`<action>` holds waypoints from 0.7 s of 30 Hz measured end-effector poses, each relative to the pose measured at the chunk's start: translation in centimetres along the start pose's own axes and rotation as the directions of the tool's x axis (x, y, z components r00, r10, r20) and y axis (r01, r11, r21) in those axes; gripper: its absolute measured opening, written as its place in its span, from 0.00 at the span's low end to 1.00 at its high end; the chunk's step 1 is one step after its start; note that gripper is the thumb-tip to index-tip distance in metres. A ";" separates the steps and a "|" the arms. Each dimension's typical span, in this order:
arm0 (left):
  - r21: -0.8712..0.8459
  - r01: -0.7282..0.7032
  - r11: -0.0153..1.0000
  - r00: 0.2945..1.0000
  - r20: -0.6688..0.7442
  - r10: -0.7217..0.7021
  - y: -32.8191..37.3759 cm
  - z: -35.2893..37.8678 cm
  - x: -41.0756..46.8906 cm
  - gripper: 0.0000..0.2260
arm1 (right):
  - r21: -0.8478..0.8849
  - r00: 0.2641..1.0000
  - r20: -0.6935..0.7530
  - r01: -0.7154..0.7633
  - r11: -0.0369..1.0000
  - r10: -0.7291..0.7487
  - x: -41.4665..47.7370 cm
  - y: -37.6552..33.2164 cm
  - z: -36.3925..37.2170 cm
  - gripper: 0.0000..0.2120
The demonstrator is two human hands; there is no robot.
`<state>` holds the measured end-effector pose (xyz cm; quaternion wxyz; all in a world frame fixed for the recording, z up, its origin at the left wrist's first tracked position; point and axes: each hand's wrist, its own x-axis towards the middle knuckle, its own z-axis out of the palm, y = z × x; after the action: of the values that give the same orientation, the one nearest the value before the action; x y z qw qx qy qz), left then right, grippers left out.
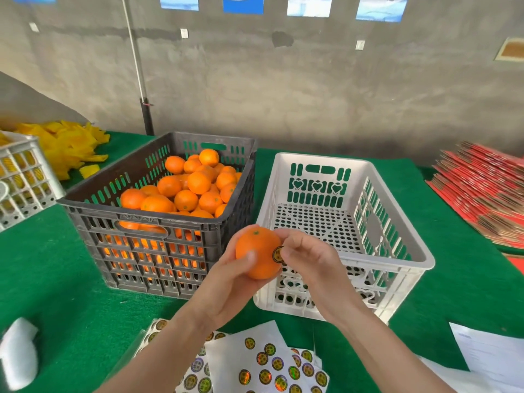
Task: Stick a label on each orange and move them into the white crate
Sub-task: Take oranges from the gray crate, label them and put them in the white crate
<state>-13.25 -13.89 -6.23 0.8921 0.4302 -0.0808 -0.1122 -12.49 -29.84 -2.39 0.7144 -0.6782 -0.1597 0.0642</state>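
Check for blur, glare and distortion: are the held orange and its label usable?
Head view: orange and label are fairly sharp under soft, even light, no glare; frame edges smear, blurring the red stack at right and white object lower left; wide-angle lens bows the wall.

No legible word or number on my feed. Round label (278, 254) on orange (258, 249): dark disc, gold ring, centre mark too small to read. Sticker sheets (266, 361), near centre: same round gold emblems, characters blurred. White crate (317, 159), far wall: three heart cut-outs in row. Black crate (137, 219), near rim: embossed strip, illegible. Posters (243, 4), far wall: blue-white, cropped, unreadable. Paper (490, 355), near right: faint print lines, unreadable. Red stack (482, 194), right: print blurred.
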 end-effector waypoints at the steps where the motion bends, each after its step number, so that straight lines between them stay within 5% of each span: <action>1: -0.019 -0.007 1.000 1.000 -0.012 0.006 0.2 0.3 0.1 0.33 | -0.023 1.000 0.007 0.016 1.000 -0.016 0.0 -0.2 0.0 0.10; 14: 0.027 0.002 1.000 0.993 -0.116 0.002 2.4 2.2 0.4 0.23 | -0.404 0.918 0.025 0.371 0.836 -0.395 0.8 -0.5 0.4 0.06; 18: 0.003 0.070 0.998 0.997 -0.042 -0.070 3.8 1.3 0.6 0.33 | -0.253 0.974 -0.027 0.212 0.944 -0.226 1.8 -0.7 1.0 0.29; 21: 0.040 0.060 0.997 0.998 -0.024 -0.059 5.0 0.7 1.3 0.24 | -0.333 0.975 0.045 0.219 0.917 -0.216 2.6 -1.0 1.8 0.38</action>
<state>-11.55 -11.72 -1.80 0.8802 0.4518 -0.0601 -0.1322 -10.78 -27.43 -0.97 0.5906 -0.7677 -0.2453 -0.0412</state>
